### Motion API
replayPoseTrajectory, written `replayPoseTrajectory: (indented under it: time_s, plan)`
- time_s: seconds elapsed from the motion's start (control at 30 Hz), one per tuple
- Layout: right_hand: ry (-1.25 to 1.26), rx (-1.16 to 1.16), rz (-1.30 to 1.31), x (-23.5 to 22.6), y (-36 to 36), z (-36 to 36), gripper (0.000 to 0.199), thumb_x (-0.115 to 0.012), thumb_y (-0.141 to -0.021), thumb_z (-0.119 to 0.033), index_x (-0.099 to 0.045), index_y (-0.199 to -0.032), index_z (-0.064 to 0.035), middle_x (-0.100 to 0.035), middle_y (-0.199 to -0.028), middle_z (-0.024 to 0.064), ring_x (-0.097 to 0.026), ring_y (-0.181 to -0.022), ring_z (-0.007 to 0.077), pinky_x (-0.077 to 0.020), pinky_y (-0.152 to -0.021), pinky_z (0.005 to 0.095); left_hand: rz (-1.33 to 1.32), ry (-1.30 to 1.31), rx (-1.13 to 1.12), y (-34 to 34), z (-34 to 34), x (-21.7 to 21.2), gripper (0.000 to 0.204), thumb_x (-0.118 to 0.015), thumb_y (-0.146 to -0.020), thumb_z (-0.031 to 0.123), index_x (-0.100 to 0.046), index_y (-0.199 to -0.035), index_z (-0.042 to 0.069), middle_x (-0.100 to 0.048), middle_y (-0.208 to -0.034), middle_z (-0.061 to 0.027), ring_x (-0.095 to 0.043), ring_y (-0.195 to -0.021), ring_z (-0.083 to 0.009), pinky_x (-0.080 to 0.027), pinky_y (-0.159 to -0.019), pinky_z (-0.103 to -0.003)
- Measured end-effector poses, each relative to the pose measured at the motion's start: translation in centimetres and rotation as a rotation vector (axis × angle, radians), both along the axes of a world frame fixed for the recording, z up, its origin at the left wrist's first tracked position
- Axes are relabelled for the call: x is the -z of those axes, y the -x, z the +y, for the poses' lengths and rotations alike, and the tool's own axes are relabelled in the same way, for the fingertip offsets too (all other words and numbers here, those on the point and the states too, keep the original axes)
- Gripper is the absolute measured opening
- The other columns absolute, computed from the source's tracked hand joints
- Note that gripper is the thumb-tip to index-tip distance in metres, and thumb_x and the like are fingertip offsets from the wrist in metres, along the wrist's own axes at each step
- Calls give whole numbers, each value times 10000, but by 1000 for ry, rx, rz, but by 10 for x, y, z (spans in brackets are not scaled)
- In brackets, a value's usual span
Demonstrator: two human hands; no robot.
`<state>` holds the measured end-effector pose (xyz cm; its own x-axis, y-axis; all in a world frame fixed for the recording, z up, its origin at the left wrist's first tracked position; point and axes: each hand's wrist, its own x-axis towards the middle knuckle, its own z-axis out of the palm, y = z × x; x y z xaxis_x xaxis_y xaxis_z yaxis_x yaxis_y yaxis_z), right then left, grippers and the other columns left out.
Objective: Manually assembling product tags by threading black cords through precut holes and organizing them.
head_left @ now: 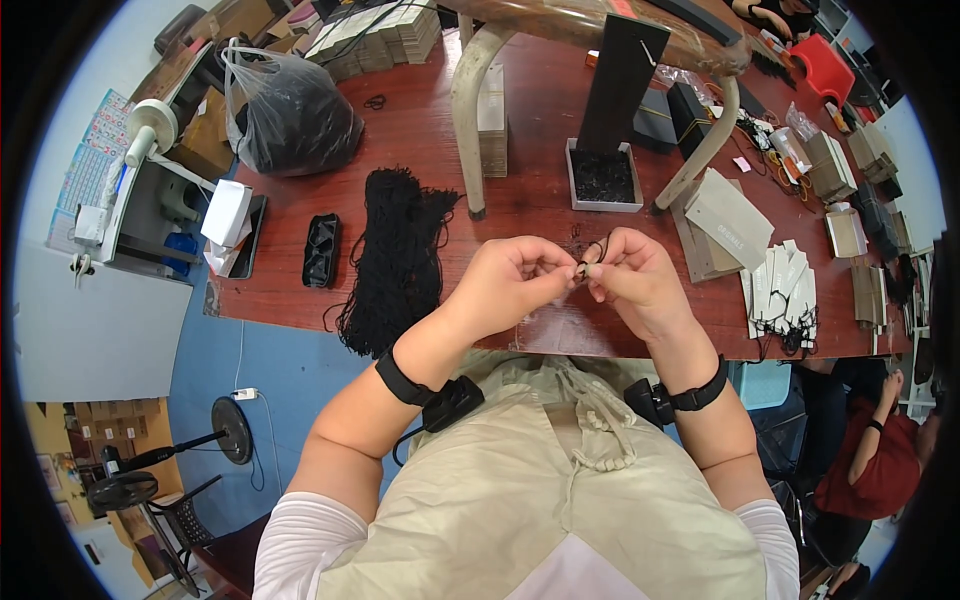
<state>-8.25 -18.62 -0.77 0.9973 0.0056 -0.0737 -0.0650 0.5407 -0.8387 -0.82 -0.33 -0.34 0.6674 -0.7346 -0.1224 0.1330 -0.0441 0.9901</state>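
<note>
My left hand and my right hand meet above the near edge of the red-brown table. Both pinch a thin black cord between fingertips; a small loop of it stands up between the hands. A small light piece shows at the fingertips, too small to tell what it is. A pile of black cords lies on the table left of my left hand. A small white tray of black pieces sits just beyond the hands.
A black plastic bag stands at the back left, and stacks of cards behind it. A bent metal frame straddles the table. Grey cards and white tags lie right. Another person in red sits at lower right.
</note>
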Motion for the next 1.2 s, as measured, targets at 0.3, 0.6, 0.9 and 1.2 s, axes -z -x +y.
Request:
replayPoseTrajectory:
  time_s: [0.3, 0.6, 0.9, 1.2]
  plan:
    - [248, 67, -138, -23, 6, 2, 124, -639, -766, 44, -537, -756, -27, -632, -863, 92, -580, -700, 112, -458, -630, 217, -229, 214, 27, 0, -2, -1, 109, -632, -774, -54, -615, -878, -24, -624, -838, -28, -575, -788, -97, -467, -709, -237]
    - [1255, 526, -678, -37, 7, 17, 158, -663, -638, 49, -553, -717, -33, -642, -786, 86, -620, -719, 223, -489, -659, 301, -496, 177, -13, 3, -3, -18, 91, -639, -767, -29, -617, -851, -1, -609, -831, -36, -563, -778, -104, -447, -721, -243]
    - [1009, 475, -635, -35, 9, 14, 169, -653, -648, 60, -554, -749, -33, -656, -827, 87, -614, -732, 214, -489, -674, 302, 294, 354, 78, -8, -3, -16, 164, -591, -870, 83, -621, -999, -14, -622, -904, -40, -547, -764, -105, -446, -720, -254]
    - [1018, 464, -630, -31, 9, 14, 152, -648, -647, 49, -546, -727, -30, -658, -837, 93, -613, -739, 223, -486, -679, 312, 452, 366, 128, -7, -2, -8, 178, -594, -860, 49, -643, -1015, -22, -649, -869, -68, -578, -767, -120, -449, -692, -247]
